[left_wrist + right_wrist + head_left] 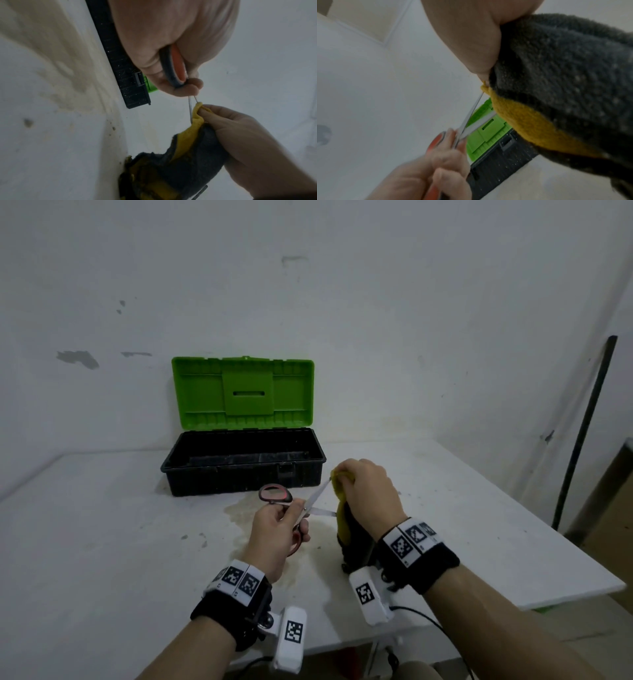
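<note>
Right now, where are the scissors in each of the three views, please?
Head: scissors at centre, held by the left hand, blades open toward the yellow and grey cloth.
Left wrist: scissors upper centre, orange-lined handle in the hand, blades pointing down.
Right wrist: scissors lower centre, blades rising diagonally to the cloth's yellow edge.
Shared landmark: the toolbox's green lid.

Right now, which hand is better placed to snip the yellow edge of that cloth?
Left. The left hand grips the scissors, whose open blades reach the yellow edge of the cloth. The right hand is occupied pinching the top of that cloth.
</note>
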The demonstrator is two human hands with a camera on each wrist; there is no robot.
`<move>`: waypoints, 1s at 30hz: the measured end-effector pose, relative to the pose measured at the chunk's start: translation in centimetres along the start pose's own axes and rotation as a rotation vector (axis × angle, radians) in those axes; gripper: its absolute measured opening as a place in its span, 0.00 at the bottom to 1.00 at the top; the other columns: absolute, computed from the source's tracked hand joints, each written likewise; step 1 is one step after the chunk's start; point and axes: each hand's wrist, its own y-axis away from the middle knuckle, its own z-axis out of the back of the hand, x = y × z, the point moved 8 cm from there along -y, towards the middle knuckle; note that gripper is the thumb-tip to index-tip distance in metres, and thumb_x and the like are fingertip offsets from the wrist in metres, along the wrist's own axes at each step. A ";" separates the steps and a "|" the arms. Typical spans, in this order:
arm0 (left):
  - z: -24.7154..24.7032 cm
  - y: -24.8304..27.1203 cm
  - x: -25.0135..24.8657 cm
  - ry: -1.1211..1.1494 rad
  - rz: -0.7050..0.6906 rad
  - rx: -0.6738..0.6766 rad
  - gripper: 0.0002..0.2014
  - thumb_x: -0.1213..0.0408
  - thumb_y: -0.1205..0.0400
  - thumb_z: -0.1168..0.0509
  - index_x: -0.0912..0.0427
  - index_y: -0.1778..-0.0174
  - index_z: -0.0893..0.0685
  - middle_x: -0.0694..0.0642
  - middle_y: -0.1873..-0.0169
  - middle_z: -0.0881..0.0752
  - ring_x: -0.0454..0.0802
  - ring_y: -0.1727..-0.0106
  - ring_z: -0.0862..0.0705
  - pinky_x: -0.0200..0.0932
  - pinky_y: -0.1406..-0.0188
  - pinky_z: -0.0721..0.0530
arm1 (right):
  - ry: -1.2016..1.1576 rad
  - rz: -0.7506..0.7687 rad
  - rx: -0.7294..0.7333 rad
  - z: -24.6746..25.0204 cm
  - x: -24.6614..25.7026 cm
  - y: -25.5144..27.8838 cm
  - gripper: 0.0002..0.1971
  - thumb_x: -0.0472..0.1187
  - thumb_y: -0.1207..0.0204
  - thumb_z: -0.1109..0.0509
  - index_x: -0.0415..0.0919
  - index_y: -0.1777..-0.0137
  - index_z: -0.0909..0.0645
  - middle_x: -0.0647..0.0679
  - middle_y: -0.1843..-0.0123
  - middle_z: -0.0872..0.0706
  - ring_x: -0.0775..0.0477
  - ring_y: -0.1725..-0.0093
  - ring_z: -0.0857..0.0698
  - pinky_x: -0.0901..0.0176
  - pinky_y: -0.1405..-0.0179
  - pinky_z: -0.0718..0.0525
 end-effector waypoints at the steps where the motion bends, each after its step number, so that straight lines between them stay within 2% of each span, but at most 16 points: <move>1: 0.2 0.0 0.0 0.004 0.000 -0.012 0.14 0.62 0.11 0.37 0.69 0.57 0.18 0.58 0.76 0.20 0.50 0.75 0.23 0.39 0.74 0.19 | 0.003 -0.016 -0.020 0.5 -0.4 -0.3 0.10 0.42 0.17 0.39 0.52 0.49 0.16 0.48 0.51 0.16 0.41 0.50 0.17 0.44 0.51 0.16; 3: 0.5 0.0 0.0 0.019 0.002 -0.043 0.14 0.62 0.11 0.37 0.69 0.58 0.18 0.58 0.76 0.19 0.49 0.76 0.21 0.39 0.75 0.18 | -0.038 0.008 -0.069 1.4 -0.1 -0.2 0.09 0.44 0.17 0.38 0.51 0.47 0.15 0.48 0.50 0.15 0.43 0.50 0.16 0.45 0.50 0.15; 5: 0.8 -0.3 0.0 0.046 0.015 -0.061 0.14 0.62 0.11 0.36 0.68 0.57 0.17 0.58 0.75 0.19 0.49 0.75 0.20 0.41 0.74 0.18 | -0.078 0.082 -0.060 1.4 1.7 0.8 0.09 0.45 0.17 0.37 0.52 0.46 0.15 0.51 0.49 0.14 0.46 0.50 0.17 0.49 0.50 0.16; 8: 0.2 -0.1 -0.2 0.103 0.023 -0.036 0.13 0.59 0.12 0.36 0.66 0.55 0.16 0.62 0.67 0.17 0.51 0.70 0.17 0.46 0.73 0.18 | -0.088 0.172 0.083 -0.9 4.3 3.1 0.08 0.47 0.18 0.36 0.53 0.46 0.15 0.51 0.49 0.14 0.47 0.49 0.17 0.49 0.49 0.17; 10: -0.3 0.3 -0.3 0.157 0.048 -0.029 0.17 0.52 0.11 0.38 0.64 0.52 0.16 0.63 0.64 0.13 0.55 0.65 0.14 0.49 0.72 0.16 | -0.064 0.165 0.132 -2.2 4.3 3.8 0.08 0.48 0.17 0.36 0.52 0.46 0.16 0.51 0.49 0.15 0.46 0.49 0.17 0.48 0.50 0.16; 11: -0.3 0.5 -0.3 0.191 0.071 -0.042 0.18 0.50 0.11 0.40 0.63 0.52 0.16 0.61 0.65 0.12 0.56 0.64 0.13 0.49 0.71 0.15 | -0.056 0.146 0.136 -2.5 4.0 3.8 0.08 0.47 0.17 0.36 0.52 0.45 0.16 0.51 0.49 0.16 0.46 0.49 0.17 0.48 0.51 0.16; 13: -0.2 0.7 -0.4 0.239 0.105 -0.071 0.18 0.52 0.11 0.43 0.61 0.57 0.17 0.57 0.71 0.14 0.54 0.68 0.15 0.49 0.72 0.16 | -0.040 0.121 0.139 -2.7 3.4 3.6 0.09 0.47 0.16 0.37 0.51 0.44 0.16 0.50 0.47 0.16 0.45 0.48 0.17 0.48 0.51 0.16; 16: 0.2 0.7 -0.4 0.213 0.107 -0.090 0.18 0.55 0.11 0.43 0.62 0.59 0.18 0.59 0.72 0.16 0.53 0.71 0.17 0.50 0.72 0.16 | -0.008 0.137 0.144 -2.7 3.4 3.3 0.10 0.47 0.16 0.38 0.51 0.43 0.16 0.50 0.46 0.16 0.44 0.48 0.17 0.46 0.50 0.16; 19: 0.0 0.8 -0.2 0.118 0.086 -0.067 0.21 0.51 0.10 0.45 0.65 0.52 0.16 0.66 0.62 0.11 0.59 0.62 0.11 0.56 0.63 0.10 | -0.001 0.205 0.168 -3.1 4.6 3.5 0.10 0.48 0.16 0.38 0.51 0.45 0.16 0.50 0.47 0.17 0.44 0.50 0.17 0.46 0.52 0.15; 21: -0.3 0.9 0.0 0.103 0.091 -0.052 0.22 0.49 0.11 0.46 0.65 0.49 0.15 0.66 0.58 0.10 0.59 0.56 0.10 0.53 0.62 0.11 | 0.036 0.222 0.210 -3.8 5.1 3.7 0.10 0.48 0.16 0.39 0.51 0.45 0.17 0.50 0.47 0.19 0.43 0.51 0.16 0.44 0.53 0.15; 26: -0.4 1.2 -0.1 0.150 0.107 -0.023 0.15 0.58 0.11 0.44 0.60 0.59 0.19 0.59 0.67 0.14 0.52 0.66 0.14 0.49 0.69 0.17 | 0.114 0.219 0.242 -4.1 4.5 3.5 0.10 0.46 0.16 0.39 0.50 0.45 0.16 0.49 0.47 0.19 0.41 0.51 0.16 0.43 0.53 0.15; 30: -0.6 1.2 -0.1 0.170 0.114 0.023 0.11 0.60 0.12 0.41 0.59 0.56 0.18 0.57 0.66 0.13 0.54 0.63 0.13 0.50 0.68 0.13 | 0.113 0.214 0.231 -3.7 4.0 3.3 0.09 0.47 0.17 0.39 0.51 0.44 0.17 0.49 0.47 0.20 0.41 0.50 0.16 0.43 0.53 0.15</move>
